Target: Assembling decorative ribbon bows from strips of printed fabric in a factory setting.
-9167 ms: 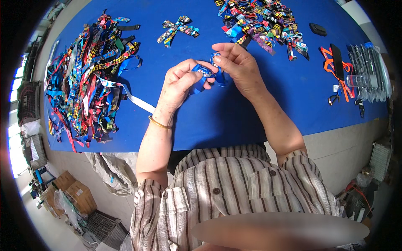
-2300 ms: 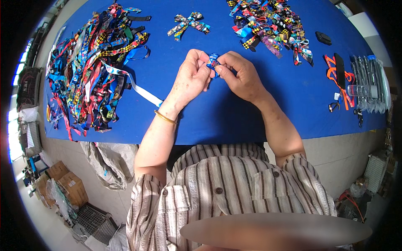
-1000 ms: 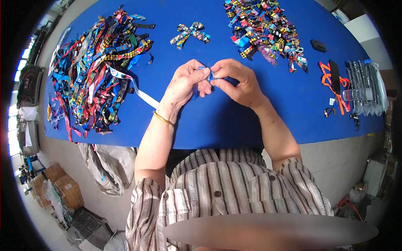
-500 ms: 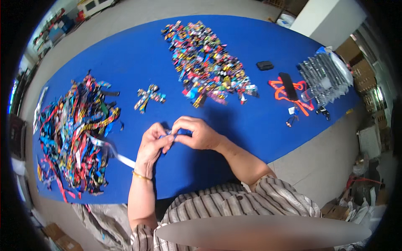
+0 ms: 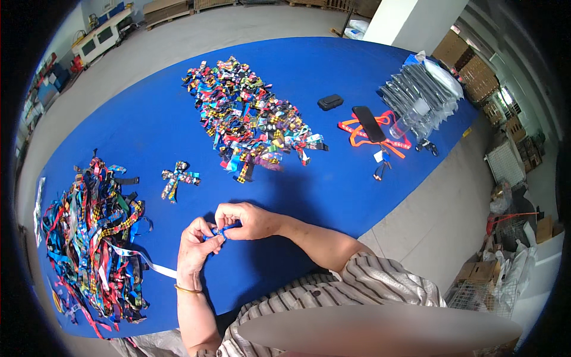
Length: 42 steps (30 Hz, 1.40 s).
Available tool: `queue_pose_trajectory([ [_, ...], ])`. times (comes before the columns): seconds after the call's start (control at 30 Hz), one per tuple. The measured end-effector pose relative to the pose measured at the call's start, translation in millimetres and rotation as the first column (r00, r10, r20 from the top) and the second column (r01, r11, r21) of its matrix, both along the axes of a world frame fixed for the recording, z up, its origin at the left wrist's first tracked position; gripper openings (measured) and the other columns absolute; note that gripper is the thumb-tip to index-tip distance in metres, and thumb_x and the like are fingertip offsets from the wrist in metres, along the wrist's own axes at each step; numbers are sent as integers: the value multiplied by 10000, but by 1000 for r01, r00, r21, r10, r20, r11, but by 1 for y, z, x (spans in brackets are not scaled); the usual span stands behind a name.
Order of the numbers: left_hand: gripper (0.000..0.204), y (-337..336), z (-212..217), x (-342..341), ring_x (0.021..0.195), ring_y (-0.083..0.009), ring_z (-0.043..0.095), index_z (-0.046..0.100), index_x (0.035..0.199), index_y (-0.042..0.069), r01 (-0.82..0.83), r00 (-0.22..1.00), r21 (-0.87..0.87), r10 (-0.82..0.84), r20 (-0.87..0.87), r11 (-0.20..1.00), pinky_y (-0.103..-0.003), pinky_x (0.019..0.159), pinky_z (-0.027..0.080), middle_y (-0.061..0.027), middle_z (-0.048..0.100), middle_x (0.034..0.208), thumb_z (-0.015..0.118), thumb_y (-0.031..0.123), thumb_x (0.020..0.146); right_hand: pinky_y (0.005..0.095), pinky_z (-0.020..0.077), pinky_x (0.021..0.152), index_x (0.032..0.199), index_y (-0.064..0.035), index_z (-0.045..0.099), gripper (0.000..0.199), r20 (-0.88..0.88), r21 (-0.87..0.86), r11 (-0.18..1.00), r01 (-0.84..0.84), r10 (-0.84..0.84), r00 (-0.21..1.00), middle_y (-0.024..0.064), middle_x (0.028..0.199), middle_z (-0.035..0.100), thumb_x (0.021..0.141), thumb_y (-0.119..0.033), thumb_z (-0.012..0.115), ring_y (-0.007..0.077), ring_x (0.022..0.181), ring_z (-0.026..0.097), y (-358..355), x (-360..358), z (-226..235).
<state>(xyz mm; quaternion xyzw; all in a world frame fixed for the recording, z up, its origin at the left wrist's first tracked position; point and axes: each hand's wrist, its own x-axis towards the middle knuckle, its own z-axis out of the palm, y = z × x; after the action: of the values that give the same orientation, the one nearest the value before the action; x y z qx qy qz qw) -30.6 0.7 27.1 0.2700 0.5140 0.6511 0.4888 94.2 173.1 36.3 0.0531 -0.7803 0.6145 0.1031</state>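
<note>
Both hands meet over the blue table (image 5: 315, 196), pinching a short blue patterned fabric strap (image 5: 231, 226) between the fingertips. My left hand (image 5: 194, 243) grips one end, and my right hand (image 5: 250, 221) is closed on the other; fingers partly hide the strap. A white ribbon (image 5: 157, 266) runs from the heap of long colourful straps (image 5: 98, 238) on the left to beside my left wrist. Beyond my hands, several short patterned straps lie crossed in a small bundle (image 5: 180, 178). Farther off spreads a big pile of short, folded-looking colourful straps (image 5: 244, 113).
To the right lie a black case (image 5: 330, 102), a black phone (image 5: 369, 124) on an orange strap (image 5: 399, 143), a clear bottle (image 5: 409, 121) and a stack of plastic-wrapped dark packs (image 5: 416, 89). A white pillar (image 5: 411, 24) stands behind the table; cartons (image 5: 479, 77) stand at right.
The head view has shifted, so the table's things appear farther left and mostly lower. My hands remain together, fingers slightly rearranged, and more of the blue strap shows between them.
</note>
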Motion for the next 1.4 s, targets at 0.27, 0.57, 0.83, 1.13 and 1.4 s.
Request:
queue_pose_trajectory([
  [0.27,237,12,5,22,849,-108,551,465,768,49,-244,861,37,234,-451,969,-260,795,457,-81,621,924,669,-70,793,335,509,786,987,-14,563,243,0,-135,978,159,-160,987,72,895,629,759,-42,644,153,841,603,-2,-5,-16],
  [0.57,242,7,-3,14,836,-106,532,471,782,55,-291,818,17,258,-514,956,-253,782,451,-66,603,918,680,-66,805,367,494,680,974,-7,581,189,-50,193,953,234,-229,972,144,831,655,858,-140,647,263,767,648,-5,-6,-21],
  [0.83,240,9,-6,21,839,-137,546,449,795,43,-331,724,43,283,-629,943,-283,785,464,-96,607,926,665,-61,807,456,478,680,952,-30,530,154,-134,340,900,273,-241,961,168,839,614,855,-123,603,377,800,619,-6,-4,-21],
  [1.13,209,15,1,35,834,-317,625,444,816,15,-432,489,51,282,-825,900,-373,735,501,-182,633,945,650,-20,823,471,455,659,885,-19,489,146,-78,338,902,269,-258,963,194,789,580,840,-109,594,409,763,584,-11,-6,-23],
  [1.4,177,14,2,36,717,-328,598,472,857,-12,-385,294,152,278,-914,910,-401,646,485,-182,626,909,643,-32,818,413,459,636,889,-10,530,147,-38,221,939,262,-260,965,181,750,573,847,-109,630,331,674,572,-12,-6,-22],
])
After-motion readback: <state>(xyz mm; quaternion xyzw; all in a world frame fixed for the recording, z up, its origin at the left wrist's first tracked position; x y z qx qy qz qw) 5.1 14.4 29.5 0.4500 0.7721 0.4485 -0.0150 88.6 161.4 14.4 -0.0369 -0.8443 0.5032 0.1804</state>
